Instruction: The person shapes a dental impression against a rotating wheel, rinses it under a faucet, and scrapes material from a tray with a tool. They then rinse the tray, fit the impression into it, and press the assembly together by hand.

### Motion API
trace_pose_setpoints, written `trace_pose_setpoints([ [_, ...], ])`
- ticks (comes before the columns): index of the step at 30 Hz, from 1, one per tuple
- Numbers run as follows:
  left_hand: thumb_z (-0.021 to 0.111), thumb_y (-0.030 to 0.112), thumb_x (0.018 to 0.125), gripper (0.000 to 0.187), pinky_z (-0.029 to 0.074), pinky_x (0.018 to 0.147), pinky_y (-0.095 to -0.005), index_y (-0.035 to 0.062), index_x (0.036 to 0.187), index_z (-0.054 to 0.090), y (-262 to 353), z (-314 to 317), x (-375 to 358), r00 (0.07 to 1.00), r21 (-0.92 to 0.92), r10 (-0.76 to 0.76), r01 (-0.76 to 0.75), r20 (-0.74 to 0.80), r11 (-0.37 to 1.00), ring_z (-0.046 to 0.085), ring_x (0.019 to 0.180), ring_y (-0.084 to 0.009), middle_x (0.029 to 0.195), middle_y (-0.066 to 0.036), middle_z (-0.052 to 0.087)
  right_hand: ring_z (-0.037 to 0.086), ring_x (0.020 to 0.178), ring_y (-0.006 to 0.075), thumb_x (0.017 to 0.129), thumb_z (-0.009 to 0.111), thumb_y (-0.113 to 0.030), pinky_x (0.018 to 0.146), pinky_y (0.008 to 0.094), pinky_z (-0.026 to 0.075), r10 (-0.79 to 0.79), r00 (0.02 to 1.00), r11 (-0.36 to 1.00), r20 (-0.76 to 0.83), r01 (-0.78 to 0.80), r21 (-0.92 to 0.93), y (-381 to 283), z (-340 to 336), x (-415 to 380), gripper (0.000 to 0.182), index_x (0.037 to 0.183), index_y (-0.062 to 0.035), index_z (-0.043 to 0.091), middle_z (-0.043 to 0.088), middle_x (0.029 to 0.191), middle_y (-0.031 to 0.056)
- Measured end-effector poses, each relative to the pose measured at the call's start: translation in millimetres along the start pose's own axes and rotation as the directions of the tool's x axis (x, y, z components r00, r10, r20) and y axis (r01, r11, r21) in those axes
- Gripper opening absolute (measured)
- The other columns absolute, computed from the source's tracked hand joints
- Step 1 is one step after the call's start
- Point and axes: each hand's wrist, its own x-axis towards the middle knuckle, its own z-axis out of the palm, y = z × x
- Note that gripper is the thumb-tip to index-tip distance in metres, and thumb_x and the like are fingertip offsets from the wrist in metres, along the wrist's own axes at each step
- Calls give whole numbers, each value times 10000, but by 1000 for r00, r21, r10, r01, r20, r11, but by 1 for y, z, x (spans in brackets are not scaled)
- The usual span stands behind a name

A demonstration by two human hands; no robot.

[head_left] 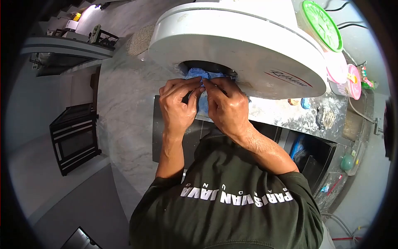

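My left hand (179, 101) and my right hand (228, 104) meet at the dark opening (211, 65) of a large white machine (232, 45). Thumbs and fingertips are pinched together, almost touching each other. Whatever small thing sits between them is mostly hidden, though a bit of blue shows there. Just behind the fingers, a crumpled blue material (194, 73) fills part of the opening. More blue surface (202, 106) shows below, between the two wrists. Both hands look wet.
To the right, a counter (269, 108) spattered with white holds a small blue lump (306, 103), an orange-brown lump (293, 101) and a whitish crumpled piece (325, 117). Tubs with a green lid (322, 25) and a pink lid (354, 81) stand behind. Open shelving (311, 155) lies under the counter.
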Motion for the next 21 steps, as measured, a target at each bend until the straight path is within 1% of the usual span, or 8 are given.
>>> trace_pose_setpoints([
  [3, 805, 92, 795, 113, 467, 851, -364, 110, 906, 796, -2, -2, -1, 999, -27, 37, -37, 10, 999, 675, 919, -219, 982, 13, 788, 688, 867, 300, 787, 720, -3, 676, 387, 595, -17, 1000, 1000, 19, 17, 4, 2, -2, -3, 293, 1076, -47, 738, 673, 1031, 108],
  [6, 803, 61, 773, 140, 474, 863, -357, 94, 909, 797, -3, -5, -6, 995, -42, 99, -98, 9, 994, 674, 921, -226, 989, 1, 784, 700, 839, 298, 775, 737, -22, 667, 379, 596, -60, 998, 998, -26, 61, 19, 3, -1, -5, 273, 1047, -40, 738, 688, 1016, 114],
  [9, 802, 44, 750, 169, 489, 843, -362, 73, 916, 792, 0, -11, -11, 991, -26, 129, -128, 35, 991, 674, 912, -228, 1001, -17, 781, 708, 802, 295, 766, 748, -33, 656, 375, 596, -64, 997, 997, -33, 65, 31, 1, -3, -5, 253, 1019, -36, 736, 701, 1001, 115],
  [12, 829, 72, 753, 180, 499, 795, -353, 59, 927, 785, -9, -10, -15, 993, -137, 117, -119, -26, 983, 674, 879, -231, 987, -48, 768, 708, 760, 266, 760, 777, 1, 643, 343, 591, -38, 999, 998, -36, 40, 49, -1, -3, -3, 245, 997, -59, 751, 719, 941, 90],
  [15, 851, 107, 773, 190, 505, 748, -328, 35, 931, 776, 3, -13, -13, 976, -93, -123, 108, -177, 990, 674, 848, -243, 949, -82, 748, 719, 768, 258, 746, 796, -12, 657, 336, 598, -53, 997, 997, -48, 55, 45, -1, -4, -4, 236, 974, -57, 754, 735, 951, 84],
  [16, 851, 114, 812, 198, 509, 736, -307, 9, 960, 772, 13, -17, -2, 979, -58, -115, 106, -166, 993, 669, 820, -243, 929, -110, 729, 722, 775, 254, 743, 797, -7, 661, 334, 600, -68, 996, 997, -53, 70, 44, -1, -4, -6, 236, 970, -56, 755, 739, 959, 82],
  [19, 817, 57, 860, 247, 478, 778, -297, -59, 1065, 743, -3, -17, -10, 994, -214, -93, 78, -61, 974, 609, 836, -163, 967, -111, 724, 730, 792, 242, 733, 795, 15, 672, 330, 604, -106, 992, 993, -64, 109, 47, -1, -2, -7, 241, 961, -53, 758, 748, 977, 76],
  [21, 807, 36, 868, 242, 488, 796, -288, -68, 1075, 736, 0, -22, -14, 988, -247, -149, 139, -24, 959, 624, 854, -159, 962, -115, 723, 732, 799, 236, 726, 788, 38, 675, 328, 605, -118, 991, 991, -65, 121, 55, -2, -2, -8, 253, 961, -52, 760, 750, 983, 71],
])
